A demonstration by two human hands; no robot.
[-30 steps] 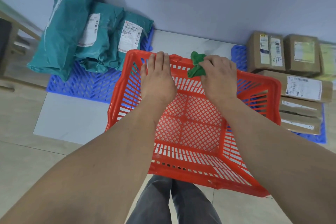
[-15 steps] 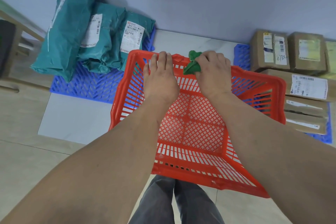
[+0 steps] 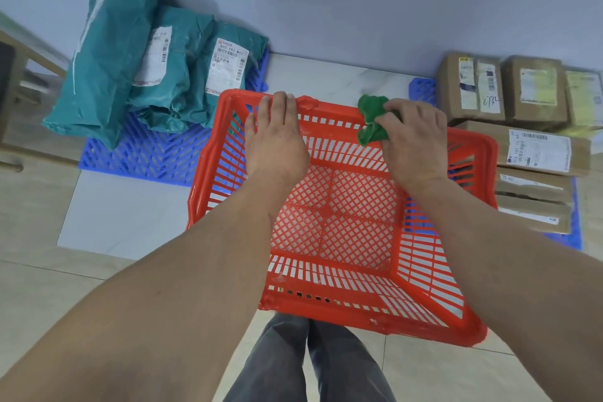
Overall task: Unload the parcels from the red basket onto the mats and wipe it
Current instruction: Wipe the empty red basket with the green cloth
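Note:
The red basket (image 3: 332,215) stands on the floor in front of me with nothing inside it. My left hand (image 3: 277,140) grips its far rim, fingers over the edge. A crumpled green cloth (image 3: 370,122) is pressed against the far wall of the basket by my right hand (image 3: 412,143), which is closed around it. Teal bagged parcels (image 3: 137,68) lie on the blue mat (image 3: 146,157) at the left. Brown cardboard parcels (image 3: 522,127) are stacked on another blue mat (image 3: 422,91) at the right.
A blue-grey wall runs along the back. Wooden furniture legs (image 3: 19,75) stand at the far left. A pale floor tile (image 3: 130,215) lies between the mats. My legs in grey trousers (image 3: 306,365) are below the basket.
My right hand has slid the green cloth to the right along the basket's far wall. My left hand stays on the rim.

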